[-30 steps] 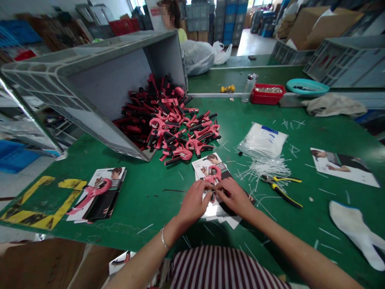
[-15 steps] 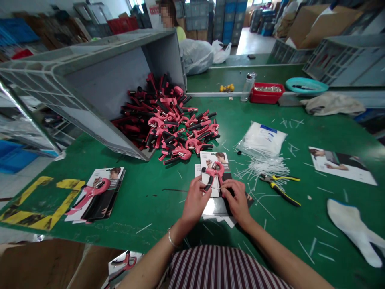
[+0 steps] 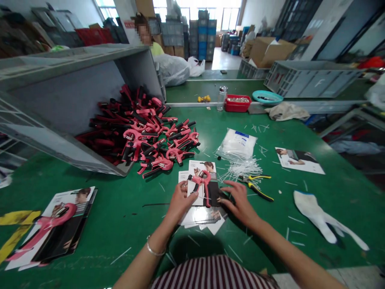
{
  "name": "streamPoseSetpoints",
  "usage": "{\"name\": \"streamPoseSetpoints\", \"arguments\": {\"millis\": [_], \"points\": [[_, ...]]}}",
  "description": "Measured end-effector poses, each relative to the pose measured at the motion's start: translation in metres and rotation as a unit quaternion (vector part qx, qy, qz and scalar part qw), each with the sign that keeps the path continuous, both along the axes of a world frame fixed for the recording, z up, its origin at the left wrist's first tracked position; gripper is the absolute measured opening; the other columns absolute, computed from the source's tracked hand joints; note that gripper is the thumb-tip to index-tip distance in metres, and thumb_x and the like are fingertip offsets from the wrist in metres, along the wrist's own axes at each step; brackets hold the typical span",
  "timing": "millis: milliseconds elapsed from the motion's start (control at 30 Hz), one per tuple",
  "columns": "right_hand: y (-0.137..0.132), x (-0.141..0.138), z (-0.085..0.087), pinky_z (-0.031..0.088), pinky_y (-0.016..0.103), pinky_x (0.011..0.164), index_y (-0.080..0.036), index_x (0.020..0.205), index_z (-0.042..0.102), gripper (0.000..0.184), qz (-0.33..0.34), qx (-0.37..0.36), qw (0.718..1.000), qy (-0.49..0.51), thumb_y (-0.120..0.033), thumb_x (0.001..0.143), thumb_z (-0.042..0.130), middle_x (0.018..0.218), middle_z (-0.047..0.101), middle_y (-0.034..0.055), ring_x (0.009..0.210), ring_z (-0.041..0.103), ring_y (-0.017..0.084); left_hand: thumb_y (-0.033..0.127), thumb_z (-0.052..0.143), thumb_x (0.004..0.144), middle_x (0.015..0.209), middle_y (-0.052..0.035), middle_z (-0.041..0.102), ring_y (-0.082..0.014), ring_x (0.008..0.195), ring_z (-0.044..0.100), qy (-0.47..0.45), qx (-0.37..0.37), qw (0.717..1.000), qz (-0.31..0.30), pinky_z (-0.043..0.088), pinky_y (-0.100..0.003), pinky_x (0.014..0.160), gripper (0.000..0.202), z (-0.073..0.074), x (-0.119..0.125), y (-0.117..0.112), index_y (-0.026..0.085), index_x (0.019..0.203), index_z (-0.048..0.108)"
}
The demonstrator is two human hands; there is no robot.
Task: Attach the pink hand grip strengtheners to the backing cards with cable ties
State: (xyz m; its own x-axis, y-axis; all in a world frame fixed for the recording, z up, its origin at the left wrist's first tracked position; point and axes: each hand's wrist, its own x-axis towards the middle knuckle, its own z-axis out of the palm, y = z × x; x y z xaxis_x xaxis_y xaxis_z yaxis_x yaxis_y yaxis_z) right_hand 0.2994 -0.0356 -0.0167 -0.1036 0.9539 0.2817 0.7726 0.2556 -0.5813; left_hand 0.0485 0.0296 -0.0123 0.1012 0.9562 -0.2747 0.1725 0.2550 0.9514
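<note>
Striped top (image 3: 213,273), cut off by the lower edge, nearest. Left hand (image 3: 179,204), bracelet (image 3: 155,249) at its wrist, at the left edge of the printed card (image 3: 214,193), thumb laid over that edge; other fingertips partly hidden, so whether they clamp the card from below cannot be told. Right hand (image 3: 241,200) at the card's right edge, thumb and fingers apart. Stack of cards (image 3: 192,216), partly covered by the printed card. Pink spring tool (image 3: 207,190), flat on the card, between the hands; long axis near to far, curved sprung head at the card's far part, pink handle pointing to its near edge, black handle angling near-left towards the left thumb. White tie (image 3: 202,196) across the handles, ends indistinct. White glove (image 3: 313,212), well right of the card; pliers (image 3: 255,188), nearer its right side. Plastic bag (image 3: 237,143), beyond-right of the card. Heap of like tools (image 3: 159,140), beyond-left of the card, rearmost lost in shadow inside the grey crate (image 3: 78,80), itself cut off at left.
</note>
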Motion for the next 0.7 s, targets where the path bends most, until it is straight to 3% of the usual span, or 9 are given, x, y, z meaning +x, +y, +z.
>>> {"name": "streamPoseSetpoints", "arguments": {"millis": [67,133,233,333,433,500,600,700], "points": [[0.002,0.061,-0.003,0.030,0.057,0.104,-0.027,0.134,0.048,0.057,-0.057,-0.022,0.991,-0.121,-0.046,0.084,0.066,0.147,0.042,0.0150,0.134,0.036,0.036,0.038,0.078,0.069,0.099,-0.0079,0.066,-0.0171,0.075,0.067,-0.068,-0.069,0.995,-0.021,0.054,-0.027,0.059,0.066,0.005,0.000,0.006,0.016,0.122,0.044],[0.007,0.115,-0.007,0.032,0.058,0.100,-0.021,0.140,0.044,0.077,-0.111,-0.073,0.967,-0.218,-0.054,0.075,0.071,0.148,0.039,0.0213,0.134,0.034,0.042,0.044,0.077,0.070,0.087,-0.0043,0.066,-0.0141,0.061,0.063,-0.101,-0.107,0.988,-0.049,0.046,-0.022,0.045,0.059,0.011,0.006,0.011,0.017,0.115,0.049],[0.017,0.161,-0.010,0.037,0.054,0.093,-0.017,0.142,0.042,0.086,-0.097,-0.125,0.940,-0.303,-0.057,0.072,0.071,0.138,0.049,0.0231,0.123,0.043,0.043,0.046,0.073,0.072,0.069,0.0025,0.059,-0.0094,0.045,0.052,-0.126,-0.140,0.979,-0.077,0.034,-0.018,0.037,0.045,0.017,0.018,0.016,0.018,0.100,0.054],[0.025,0.164,-0.007,0.041,0.046,0.084,-0.017,0.136,0.051,0.068,-0.047,-0.112,0.928,-0.351,-0.052,0.080,0.064,0.119,0.060,0.0205,0.104,0.053,0.036,0.043,0.071,0.072,0.071,0.0018,0.061,-0.0099,0.050,0.055,-0.147,-0.122,0.980,-0.057,0.037,-0.018,0.042,0.040,0.019,0.021,0.016,0.017,0.098,0.055],[0.027,0.155,-0.001,0.043,0.042,0.079,-0.016,0.123,0.063,0.047,0.001,-0.092,0.927,-0.365,-0.043,0.085,0.058,0.102,0.063,0.0189,0.088,0.055,0.030,0.039,0.070,0.074,0.096,-0.0045,0.069,-0.0156,0.076,0.066,-0.163,-0.042,0.986,-0.018,0.051,-0.025,0.065,0.045,0.016,0.010,0.009,0.018,0.110,0.054],[0.027,0.151,0.001,0.044,0.042,0.078,-0.015,0.119,0.066,0.042,0.008,-0.086,0.930,-0.356,-0.040,0.088,0.053,0.097,0.063,0.0187,0.086,0.055,0.030,0.036,0.069,0.076,0.110,-0.0073,0.068,-0.0194,0.092,0.066,-0.161,0.000,0.987,-0.014,0.052,-0.030,0.080,0.047,0.014,-0.002,0.003,0.018,0.116,0.053],[0.030,0.149,0.005,0.047,0.044,0.080,-0.015,0.124,0.063,0.047,-0.029,-0.094,0.948,-0.301,-0.046,0.091,0.047,0.101,0.064,0.0195,0.092,0.058,0.032,0.034,0.068,0.076,0.112,-0.0070,0.067,-0.0214,0.097,0.064,-0.090,0.042,0.995,-0.016,0.050,-0.032,0.084,0.044,0.010,-0.018,-0.005,0.018,0.115,0.054],[0.035,0.143,0.019,0.050,0.043,0.079,-0.014,0.144,0.042,0.076,-0.092,-0.184,0.965,-0.165,-0.058,0.085,0.056,0.107,0.066,0.0190,0.093,0.063,0.033,0.033,0.069,0.075,0.109,-0.0061,0.068,-0.0220,0.095,0.064,-0.024,0.058,0.998,-0.018,0.049,-0.033,0.084,0.046,0.005,-0.024,-0.007,0.018,0.116,0.054]]}}
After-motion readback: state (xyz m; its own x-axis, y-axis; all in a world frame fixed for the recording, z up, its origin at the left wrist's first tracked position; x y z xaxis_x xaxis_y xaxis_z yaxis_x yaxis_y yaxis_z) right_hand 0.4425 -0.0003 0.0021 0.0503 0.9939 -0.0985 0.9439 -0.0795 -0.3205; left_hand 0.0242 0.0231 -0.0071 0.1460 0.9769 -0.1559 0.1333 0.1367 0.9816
